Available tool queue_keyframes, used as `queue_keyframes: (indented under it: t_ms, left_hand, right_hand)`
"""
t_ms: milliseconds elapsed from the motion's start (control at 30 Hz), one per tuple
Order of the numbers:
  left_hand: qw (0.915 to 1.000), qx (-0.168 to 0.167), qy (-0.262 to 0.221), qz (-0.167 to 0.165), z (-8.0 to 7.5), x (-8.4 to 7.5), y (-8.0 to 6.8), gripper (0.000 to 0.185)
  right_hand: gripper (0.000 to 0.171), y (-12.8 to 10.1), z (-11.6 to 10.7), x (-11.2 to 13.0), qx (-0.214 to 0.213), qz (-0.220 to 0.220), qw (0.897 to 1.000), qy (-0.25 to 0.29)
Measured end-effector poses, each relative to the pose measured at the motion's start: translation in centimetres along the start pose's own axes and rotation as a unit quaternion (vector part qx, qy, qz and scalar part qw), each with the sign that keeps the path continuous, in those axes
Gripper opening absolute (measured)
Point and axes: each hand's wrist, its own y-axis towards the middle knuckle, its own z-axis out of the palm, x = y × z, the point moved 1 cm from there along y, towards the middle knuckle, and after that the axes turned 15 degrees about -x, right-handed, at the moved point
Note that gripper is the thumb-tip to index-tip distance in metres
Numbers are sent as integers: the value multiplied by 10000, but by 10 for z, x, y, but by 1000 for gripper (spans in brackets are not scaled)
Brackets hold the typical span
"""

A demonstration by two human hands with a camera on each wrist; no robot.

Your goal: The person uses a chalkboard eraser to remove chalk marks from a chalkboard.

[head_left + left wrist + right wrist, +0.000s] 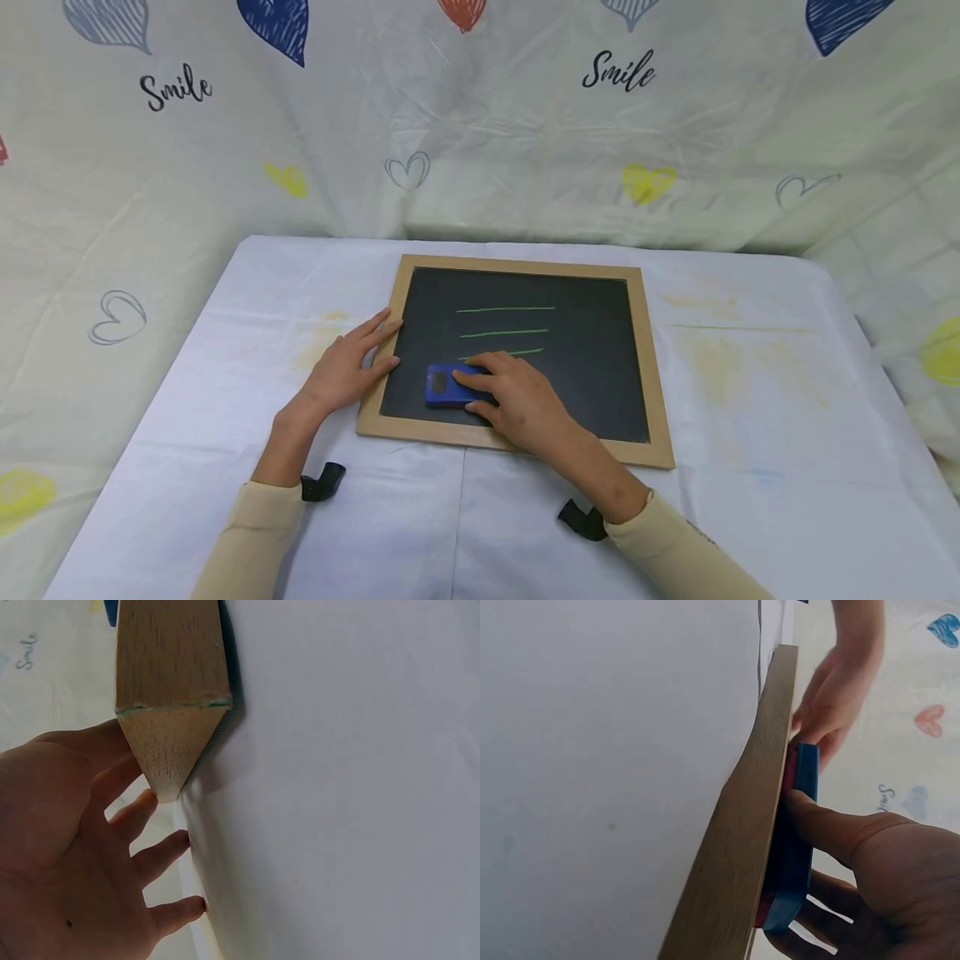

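Observation:
A blackboard [592,358] in a wooden frame [517,265] lies on the white-covered table. Three green chalk lines [506,309] run across its middle, the lowest partly behind the right hand. My right hand [525,404] grips a blue eraser [450,392] from above, on the lower left of the board. In the right wrist view, thumb and fingers hold the eraser [802,855] by its opposite sides, its reddish underside against the board. My left hand [341,371] rests on the frame's left side with its fingers spread. The left wrist view shows those fingers [161,859] mostly straight beside the frame's corner [172,664].
The white tablecloth [750,450] has yellowish smudges right of the board and a faint blue one. A printed cloth [510,125] with hearts and "Smile" hangs behind the table. Black straps [324,483] show at both sleeve cuffs.

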Motion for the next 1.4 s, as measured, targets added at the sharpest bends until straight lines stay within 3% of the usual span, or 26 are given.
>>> queue_keyframes:
  t_ms: [567,933,1200,1400]
  left_hand:
    - [10000,4,-36,64,-1,3,-2,65]
    - [10000,57,-15,5,-1,1,-1,66]
    - [10000,67,49,-15,-2,2,1,66]
    - [10000,73,34,-48,-1,2,0,67]
  right_hand:
    - [51,-13,-14,-16,-109,169,9998,-72]
    - [53,-35,-35,-48,-239,464,9983,-271]
    - [52,-57,-55,-74,-376,849,9957,9]
    - [52,-73,-68,-89,-451,1141,9924,-66]
